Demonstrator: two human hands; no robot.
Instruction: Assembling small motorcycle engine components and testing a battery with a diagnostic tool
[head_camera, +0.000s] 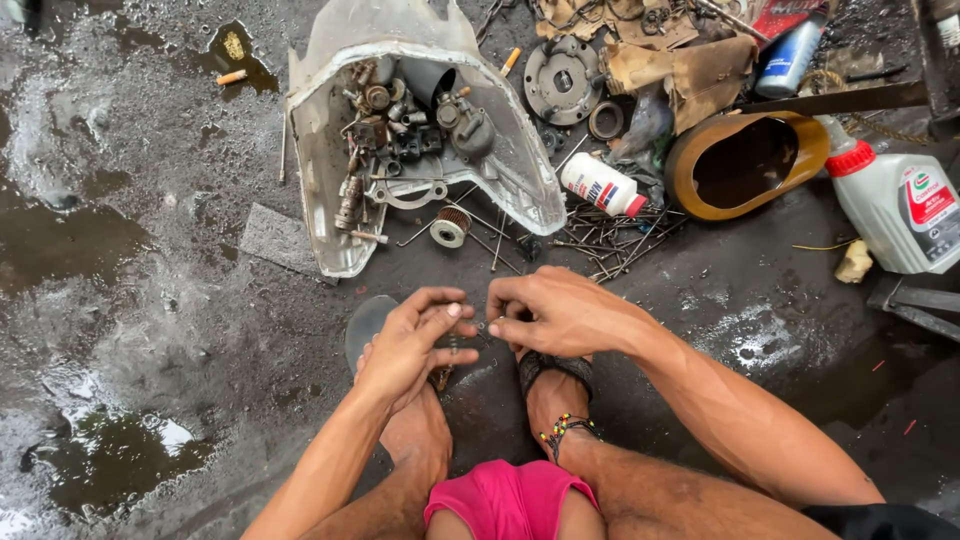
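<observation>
Pink shorts (508, 500) and two sandalled feet are seen lowest in view, on the wet floor (150, 300). Just above them a small metal part (478, 327), too tiny to identify, is pinched between the fingertips of the left hand (415, 345) and the right hand (555, 312), both closed on it. It is judged light, stiff and probably greasy, so a firm fingertip pinch at its ends seems best. Beyond, a grey plastic shell (520, 180) filled with rusty parts is seen beside a white bottle (600, 184).
</observation>
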